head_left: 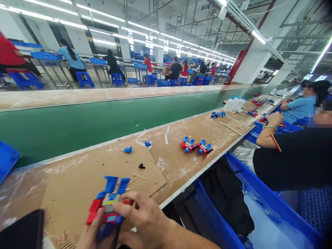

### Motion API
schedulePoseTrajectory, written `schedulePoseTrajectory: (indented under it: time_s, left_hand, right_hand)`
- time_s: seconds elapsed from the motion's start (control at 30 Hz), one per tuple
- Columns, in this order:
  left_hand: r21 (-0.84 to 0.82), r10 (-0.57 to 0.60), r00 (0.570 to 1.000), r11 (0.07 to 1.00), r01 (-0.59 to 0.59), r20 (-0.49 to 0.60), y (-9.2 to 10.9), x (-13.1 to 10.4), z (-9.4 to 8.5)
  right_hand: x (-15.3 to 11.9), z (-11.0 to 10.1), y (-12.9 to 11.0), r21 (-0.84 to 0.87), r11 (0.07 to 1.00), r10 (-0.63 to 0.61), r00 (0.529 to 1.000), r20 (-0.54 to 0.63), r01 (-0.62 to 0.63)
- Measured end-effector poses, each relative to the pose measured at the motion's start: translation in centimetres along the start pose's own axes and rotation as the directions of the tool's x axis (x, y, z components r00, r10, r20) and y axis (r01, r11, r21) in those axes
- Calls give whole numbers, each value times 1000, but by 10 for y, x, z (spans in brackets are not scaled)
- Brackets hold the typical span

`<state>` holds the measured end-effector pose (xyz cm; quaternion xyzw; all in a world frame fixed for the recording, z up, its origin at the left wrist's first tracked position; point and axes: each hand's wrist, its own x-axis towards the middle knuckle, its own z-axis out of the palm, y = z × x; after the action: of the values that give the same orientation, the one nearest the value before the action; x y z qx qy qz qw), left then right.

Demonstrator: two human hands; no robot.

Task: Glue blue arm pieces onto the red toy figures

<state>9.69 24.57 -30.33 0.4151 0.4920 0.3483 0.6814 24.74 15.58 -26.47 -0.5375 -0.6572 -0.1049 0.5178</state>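
Note:
A red and blue toy robot (110,204) with a grey and yellow middle is held over a cardboard sheet (77,186), its two blue legs pointing away from me. My left hand (90,230) grips it from the lower left. From the right, my right hand (145,214) has its fingers closed on the toy's side; part of the body is hidden behind them. Beyond the toy lie two small blue parts, one blue piece (127,149) and another blue piece (148,143), plus a black part (141,166) and thin wooden sticks (139,176).
Two more red and blue toy robots (196,146) lie on the bench to the right. A green conveyor belt (103,117) runs behind. Blue bins (220,214) stand below the bench edge. A co-worker in a black shirt (293,155) sits close on the right. A dark flat object (23,231) is at lower left.

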Motion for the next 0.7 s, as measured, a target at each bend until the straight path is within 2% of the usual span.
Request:
schedulePoseTrajectory:
  time_s: [0.07,0.13,0.2,0.23,0.27,0.3,0.33,0.37,0.4,0.47,0.53,0.6,0.67,0.7]
  left_hand:
    - [17,-62,990,998,60,125,-8,-8,34]
    - [28,-92,958,996,88,270,-4,-14,66]
    - [173,-78,906,985,6,416,17,-3,91]
    - [340,-42,864,928,-152,502,33,9,103]
    - [527,-20,808,767,-366,589,50,27,115]
    - [663,-36,776,546,-513,630,68,48,129]
    - [732,61,784,318,-602,618,83,72,144]
    - [785,85,787,59,-616,611,96,96,162]
    - [810,77,806,-40,-585,586,104,119,181]
    - [846,26,857,-181,-502,514,106,156,219]
    - [864,-4,900,-277,-420,436,98,180,247]
    - [870,-22,916,-307,-387,400,90,191,261]
    - [878,-45,908,-243,-414,416,89,192,260]
    - [880,-64,896,-172,-443,439,92,189,256]
  right_hand:
    - [-17,-11,14,-1,994,113,993,-39,-113]
    - [-29,-39,32,64,969,240,969,-54,-237]
    - [-41,-79,54,130,923,371,928,-41,-363]
    - [-49,-99,67,137,895,432,901,-32,-424]
    - [-58,-118,81,131,866,489,872,-23,-482]
    - [-66,-134,95,123,835,539,842,3,-536]
    - [-74,-146,110,115,805,581,813,48,-582]
    - [-82,-154,124,107,777,612,784,106,-621]
    - [-87,-159,137,96,756,629,759,169,-648]
    - [-95,-162,159,63,735,636,719,280,-675]
    - [-99,-162,175,17,731,641,695,326,-682]
    - [-104,-162,184,-30,714,682,685,257,-699]
    - [-112,-161,188,-48,668,744,664,79,-743]
    - [-117,-159,189,-38,634,771,635,-33,-772]
